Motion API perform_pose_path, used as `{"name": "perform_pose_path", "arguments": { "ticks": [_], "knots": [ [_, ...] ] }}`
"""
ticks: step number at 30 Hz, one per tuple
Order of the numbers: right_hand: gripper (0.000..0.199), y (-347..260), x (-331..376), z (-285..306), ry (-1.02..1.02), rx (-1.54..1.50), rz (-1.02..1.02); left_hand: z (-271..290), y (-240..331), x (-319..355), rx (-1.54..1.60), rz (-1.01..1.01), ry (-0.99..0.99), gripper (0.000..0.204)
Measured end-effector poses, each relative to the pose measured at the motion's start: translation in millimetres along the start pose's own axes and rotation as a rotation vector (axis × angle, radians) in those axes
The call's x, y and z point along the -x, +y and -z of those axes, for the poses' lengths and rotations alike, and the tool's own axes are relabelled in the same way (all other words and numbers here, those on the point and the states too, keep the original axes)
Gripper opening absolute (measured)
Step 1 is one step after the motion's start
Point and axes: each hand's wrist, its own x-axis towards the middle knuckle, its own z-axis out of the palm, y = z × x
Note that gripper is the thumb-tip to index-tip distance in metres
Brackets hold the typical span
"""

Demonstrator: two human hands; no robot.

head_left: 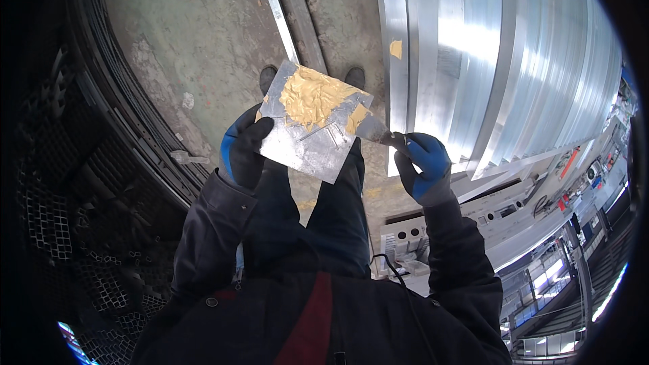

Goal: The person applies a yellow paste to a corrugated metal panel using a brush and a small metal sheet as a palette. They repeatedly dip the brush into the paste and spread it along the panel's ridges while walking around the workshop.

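Note:
My left hand (245,147), in a dark glove with blue on it, grips the left edge of a flat metal plate (307,155), thumb on top. A thick heap of yellowish putty (312,94) covers the plate's far part. In my right hand (424,162), gloved alike, is the handle of a putty knife (370,127), fingers closed round it. Its blade lies over the plate's right edge with a dab of putty near the tip. Whether the blade touches the plate I cannot tell. Right of it, one patch of yellow putty (396,49) sits on a ribbed metal panel (446,61).
Long metal bars (287,13) lie on the stained concrete floor (189,20) ahead of my shoes. Stacked dark square tubes (51,223) fill the left side. A white scraper-like piece (189,157) lies near the left rails. Benches with tools (602,176) stand far right.

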Motion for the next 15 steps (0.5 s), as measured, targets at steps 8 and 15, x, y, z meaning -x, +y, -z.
{"name": "perform_pose_path", "arguments": {
  "ticks": [8,15],
  "knots": [
    [0.023,4.6,11.6,16.4,-0.007,0.062,0.030,19.3,-5.6,-4.2,0.003,0.053,-0.085,0.061],
    [0.025,46.0,15.1,-21.9,0.310,-0.066,-0.264,20.9,-1.9,-3.3,0.028,-0.020,-0.094,0.068]
  ]
}}
